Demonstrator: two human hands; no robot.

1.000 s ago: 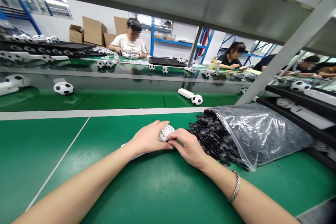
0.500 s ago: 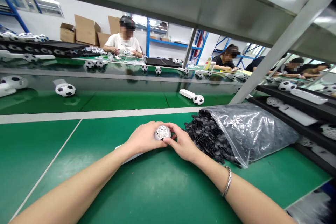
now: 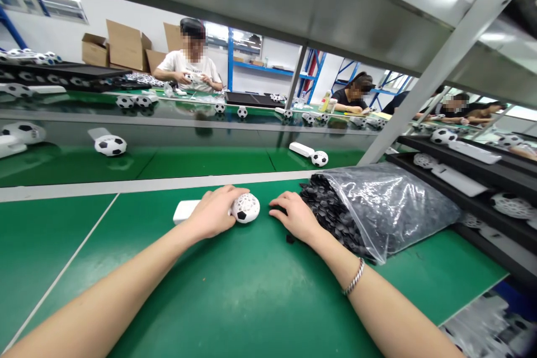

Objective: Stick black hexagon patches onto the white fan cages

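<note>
The left forearm point(image 3: 126, 284), bare, slanted in from the near left to a nearly straight wrist point(image 3: 191, 232); the left hand point(image 3: 216, 210) had its back turned up, fingers point(image 3: 234, 191) reaching right and curved into a grip, with the thumb point(image 3: 227, 222) on the near side. The right forearm point(image 3: 392, 303) came from the near right — angled toward the far left — and the right hand point(image 3: 297, 216) was relaxed, its fingers half bent, slightly parted and pointing left.

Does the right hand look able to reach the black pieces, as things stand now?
Probably yes: the right hand is beside the black pieces spilling from the open bag, nothing visible between.
</note>
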